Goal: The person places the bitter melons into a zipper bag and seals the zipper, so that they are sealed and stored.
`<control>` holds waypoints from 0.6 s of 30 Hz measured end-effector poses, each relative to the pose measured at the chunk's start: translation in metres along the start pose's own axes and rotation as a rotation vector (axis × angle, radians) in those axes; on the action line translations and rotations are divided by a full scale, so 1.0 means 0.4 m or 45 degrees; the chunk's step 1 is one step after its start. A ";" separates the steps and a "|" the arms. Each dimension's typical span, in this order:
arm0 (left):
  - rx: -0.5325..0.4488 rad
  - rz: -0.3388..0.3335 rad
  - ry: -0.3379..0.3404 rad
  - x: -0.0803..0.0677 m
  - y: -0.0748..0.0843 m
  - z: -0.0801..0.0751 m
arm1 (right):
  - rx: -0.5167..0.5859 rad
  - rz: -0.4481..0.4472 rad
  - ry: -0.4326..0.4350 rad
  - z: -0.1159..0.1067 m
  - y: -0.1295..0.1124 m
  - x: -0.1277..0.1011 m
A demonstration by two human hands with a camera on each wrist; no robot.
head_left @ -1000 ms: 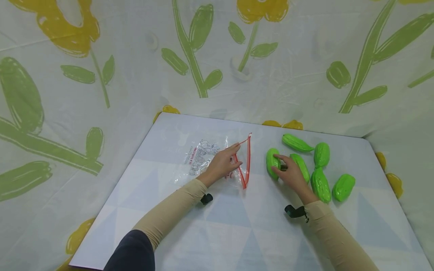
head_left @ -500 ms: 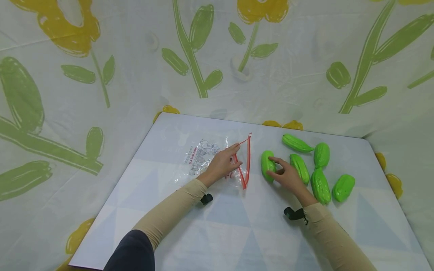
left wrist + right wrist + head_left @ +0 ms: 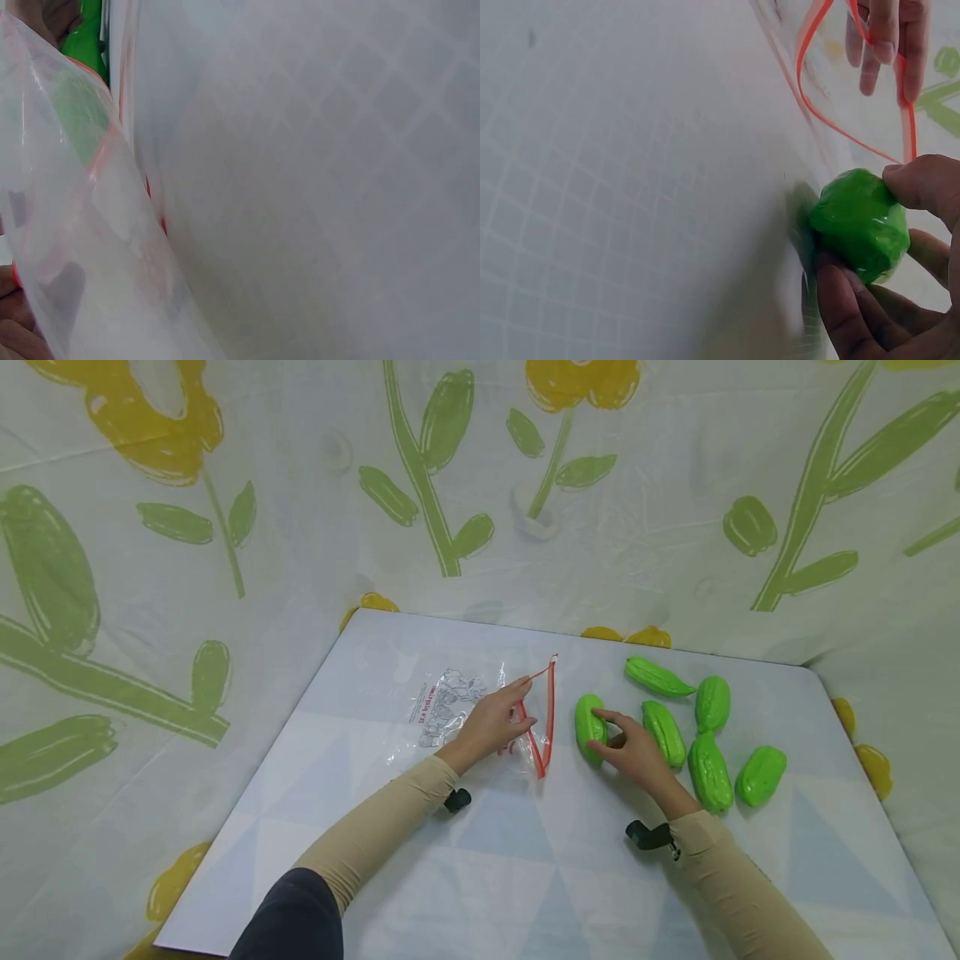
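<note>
4 green gourds (image 3: 710, 770) beside hands (image 3: 637, 752)

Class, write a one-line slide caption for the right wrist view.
Right hand grips a green toy gourd beside the red-rimmed mouth of a clear zip bag held open by the left hand.

Both arms in snug beige long sleeves (image 3: 375, 827) ending at the wrists; dark navy upper sleeve (image 3: 292, 914) over the left one; small black wrist cameras (image 3: 649, 836) just behind each bare hand; short unpainted nails on left hand (image 3: 885, 34).
</note>
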State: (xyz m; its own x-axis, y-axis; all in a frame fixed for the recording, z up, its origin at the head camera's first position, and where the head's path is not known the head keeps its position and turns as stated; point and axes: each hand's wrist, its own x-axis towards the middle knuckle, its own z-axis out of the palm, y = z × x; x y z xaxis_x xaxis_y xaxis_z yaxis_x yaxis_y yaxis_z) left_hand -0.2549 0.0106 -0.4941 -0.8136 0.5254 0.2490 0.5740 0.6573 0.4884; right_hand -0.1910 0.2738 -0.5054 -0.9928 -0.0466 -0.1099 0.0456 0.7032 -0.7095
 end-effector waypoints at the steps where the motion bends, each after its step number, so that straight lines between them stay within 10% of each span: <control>1: 0.001 0.002 -0.001 0.000 0.000 0.000 | 0.000 0.001 0.000 0.000 0.000 0.000; 18: 0.006 0.007 0.011 -0.001 0.001 -0.001 | -0.033 -0.020 0.040 0.002 0.001 0.002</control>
State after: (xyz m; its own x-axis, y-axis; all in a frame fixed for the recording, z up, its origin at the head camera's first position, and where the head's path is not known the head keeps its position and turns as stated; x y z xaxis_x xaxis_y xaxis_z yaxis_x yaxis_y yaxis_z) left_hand -0.2543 0.0104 -0.4938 -0.8110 0.5246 0.2589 0.5790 0.6568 0.4830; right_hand -0.1917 0.2736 -0.5063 -0.9964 -0.0358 -0.0772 0.0278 0.7208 -0.6926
